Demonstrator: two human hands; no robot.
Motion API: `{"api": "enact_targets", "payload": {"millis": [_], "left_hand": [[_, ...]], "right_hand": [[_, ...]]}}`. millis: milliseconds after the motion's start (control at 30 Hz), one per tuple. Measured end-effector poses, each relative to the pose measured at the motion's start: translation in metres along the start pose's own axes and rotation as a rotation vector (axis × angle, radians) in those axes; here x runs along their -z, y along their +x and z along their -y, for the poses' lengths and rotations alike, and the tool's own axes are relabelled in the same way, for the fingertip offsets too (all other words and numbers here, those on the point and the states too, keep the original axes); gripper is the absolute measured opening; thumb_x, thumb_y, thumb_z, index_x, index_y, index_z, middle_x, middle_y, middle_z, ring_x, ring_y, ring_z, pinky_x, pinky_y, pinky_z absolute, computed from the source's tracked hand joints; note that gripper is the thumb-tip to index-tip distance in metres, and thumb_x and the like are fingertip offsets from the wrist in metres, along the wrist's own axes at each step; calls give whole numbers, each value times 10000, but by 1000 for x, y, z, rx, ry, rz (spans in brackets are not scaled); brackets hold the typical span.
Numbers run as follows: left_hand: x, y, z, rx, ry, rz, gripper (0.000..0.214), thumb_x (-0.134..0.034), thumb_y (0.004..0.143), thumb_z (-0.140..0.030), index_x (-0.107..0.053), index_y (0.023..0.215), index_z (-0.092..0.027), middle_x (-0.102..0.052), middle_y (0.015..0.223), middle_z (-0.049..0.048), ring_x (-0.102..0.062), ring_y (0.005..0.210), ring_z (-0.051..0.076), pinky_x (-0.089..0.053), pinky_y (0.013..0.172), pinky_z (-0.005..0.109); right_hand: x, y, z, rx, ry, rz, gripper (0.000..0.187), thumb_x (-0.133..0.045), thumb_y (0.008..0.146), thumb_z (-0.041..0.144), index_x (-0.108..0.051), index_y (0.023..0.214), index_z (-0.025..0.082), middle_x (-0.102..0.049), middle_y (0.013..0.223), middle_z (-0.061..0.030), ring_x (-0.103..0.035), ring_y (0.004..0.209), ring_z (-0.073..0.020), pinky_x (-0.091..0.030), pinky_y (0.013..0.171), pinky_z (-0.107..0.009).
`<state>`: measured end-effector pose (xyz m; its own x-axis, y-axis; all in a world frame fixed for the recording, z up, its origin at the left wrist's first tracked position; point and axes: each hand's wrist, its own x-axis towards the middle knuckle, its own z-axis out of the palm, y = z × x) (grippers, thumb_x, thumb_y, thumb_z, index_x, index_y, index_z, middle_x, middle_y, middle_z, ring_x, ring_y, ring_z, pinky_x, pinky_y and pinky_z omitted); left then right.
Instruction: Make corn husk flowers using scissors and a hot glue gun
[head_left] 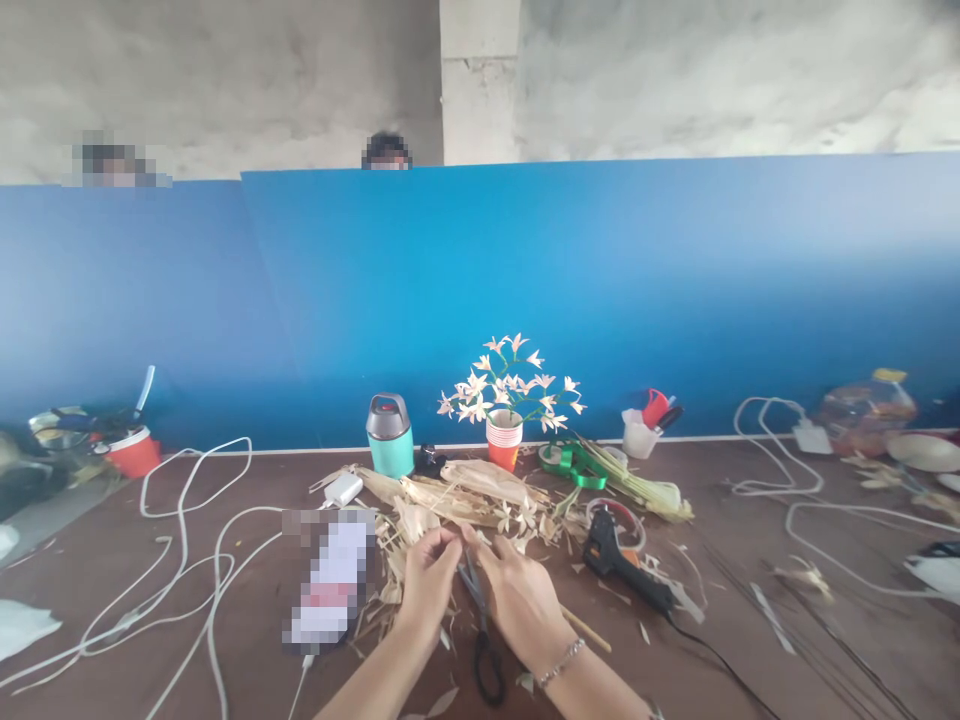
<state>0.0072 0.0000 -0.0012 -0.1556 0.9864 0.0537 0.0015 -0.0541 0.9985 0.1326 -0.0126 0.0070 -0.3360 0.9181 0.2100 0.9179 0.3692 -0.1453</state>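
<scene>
My left hand (429, 578) and my right hand (519, 592) meet above the near middle of the table, fingertips pinched together. Whatever is between the fingertips is too small or hidden to make out. Black-handled scissors (480, 625) lie between and below the hands, blades pointing away from me. Just beyond the fingers, dried corn husks (480, 488) are heaped with loose scraps. Small pale flowers (517, 516) lie close past my right hand. Behind the husks, a stack of paper cups (503, 440) holds green stems with pale star-shaped flowers (517, 383).
Right of my hands lie a glue gun (622, 565), green ribbon (574, 462) and a bundle of pale green stalks (645, 487). A phone (331, 585) and white cables (184, 540) are at left. A teal flask (391, 440) stands before the blue partition (600, 280); two people are behind it.
</scene>
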Motion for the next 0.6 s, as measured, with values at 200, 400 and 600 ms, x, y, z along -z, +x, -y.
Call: {"api": "enact_targets", "payload": {"millis": [200, 400, 600], "left_hand": [[6, 2, -2, -6, 68, -12, 239, -570, 725, -350, -566, 562, -175, -417, 461, -61, -382, 451, 97, -299, 467, 204], [12, 5, -7, -279, 300, 147, 204, -545, 785, -297, -629, 637, -185, -608, 621, 2, -537, 600, 161, -390, 582, 240], [14, 7, -5, -420, 478, 186, 182, -529, 786, -218, -658, 659, -198, -649, 711, 36, -591, 716, 197, -438, 673, 275]], "right_hand": [[4, 6, -22, -193, 44, -65, 629, -375, 786, -7, -419, 1351, 266, -674, 946, -74, -675, 703, -171, -480, 585, -231], [9, 9, -30, -143, 491, -302, 242, -440, 878, 346, -587, 984, 186, -659, 712, -28, -623, 642, -180, -446, 563, -241], [7, 9, -24, -127, 498, -209, 229, -429, 879, 262, -543, 693, 193, -636, 632, -13, -588, 584, -150, -356, 538, -224]]}}
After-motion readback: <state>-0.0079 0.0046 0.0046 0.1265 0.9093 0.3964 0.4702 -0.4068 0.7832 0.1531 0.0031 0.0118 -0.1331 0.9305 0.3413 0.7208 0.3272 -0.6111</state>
